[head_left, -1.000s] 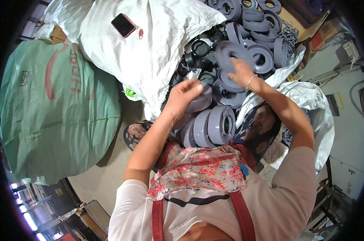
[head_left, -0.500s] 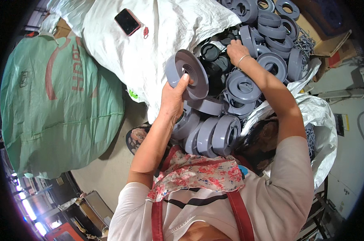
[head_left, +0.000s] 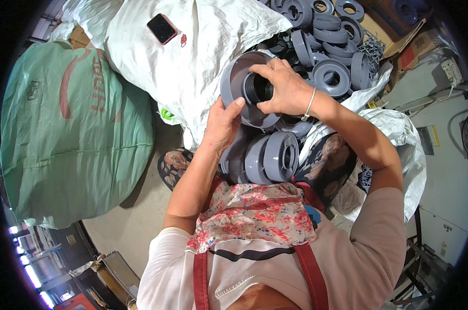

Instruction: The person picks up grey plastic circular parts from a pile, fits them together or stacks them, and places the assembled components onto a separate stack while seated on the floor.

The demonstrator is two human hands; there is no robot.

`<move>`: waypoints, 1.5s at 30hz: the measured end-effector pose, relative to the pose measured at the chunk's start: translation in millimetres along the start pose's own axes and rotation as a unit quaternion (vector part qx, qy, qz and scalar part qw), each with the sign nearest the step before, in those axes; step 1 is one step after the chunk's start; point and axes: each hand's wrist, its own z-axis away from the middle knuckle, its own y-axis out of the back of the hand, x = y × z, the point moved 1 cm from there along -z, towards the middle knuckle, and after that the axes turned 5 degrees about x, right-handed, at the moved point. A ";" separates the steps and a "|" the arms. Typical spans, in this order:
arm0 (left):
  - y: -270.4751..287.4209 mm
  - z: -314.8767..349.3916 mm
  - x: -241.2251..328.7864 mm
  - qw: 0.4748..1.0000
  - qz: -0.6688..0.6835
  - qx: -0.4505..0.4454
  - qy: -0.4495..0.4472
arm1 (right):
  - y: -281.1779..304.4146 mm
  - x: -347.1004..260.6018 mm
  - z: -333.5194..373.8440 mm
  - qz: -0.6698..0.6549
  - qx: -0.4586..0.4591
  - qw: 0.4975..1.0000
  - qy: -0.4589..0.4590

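My left hand [head_left: 221,123] grips a round grey plastic part [head_left: 230,77] by its rim, thumb over the near edge. The part is tilted, its wide hollow side facing up and to the right. In its middle sits a black threaded plastic piece [head_left: 252,89]. My right hand [head_left: 292,92] has thumb and fingers curled round that black piece, touching it at the centre of the grey part. Just below, several more grey round parts [head_left: 261,157] lie on their sides against my lap.
A heap of grey round parts [head_left: 331,77] lies beyond my right hand, with some black pieces among them. A phone [head_left: 162,29] rests on a white sack [head_left: 161,72]. The large green sack [head_left: 79,150] stands left, a cardboard box [head_left: 407,44] far right.
My right hand has come back from the heap with the black threaded piece and brought it into the grey part. My left hand has turned the grey part's hollow side further up.
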 end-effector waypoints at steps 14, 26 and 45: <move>-6.5 26.2 4.8 1.000 0.007 -0.023 0.002 | -14.4 -7.5 29.7 -0.076 0.056 0.995 0.043; 2.3 20.8 16.6 0.997 0.014 -0.039 0.072 | -18.0 0.6 19.3 -0.074 0.028 0.995 0.063; 24.6 29.4 10.1 0.698 -0.648 -0.156 -0.263 | -53.2 116.9 -35.7 -0.169 0.112 0.964 -0.174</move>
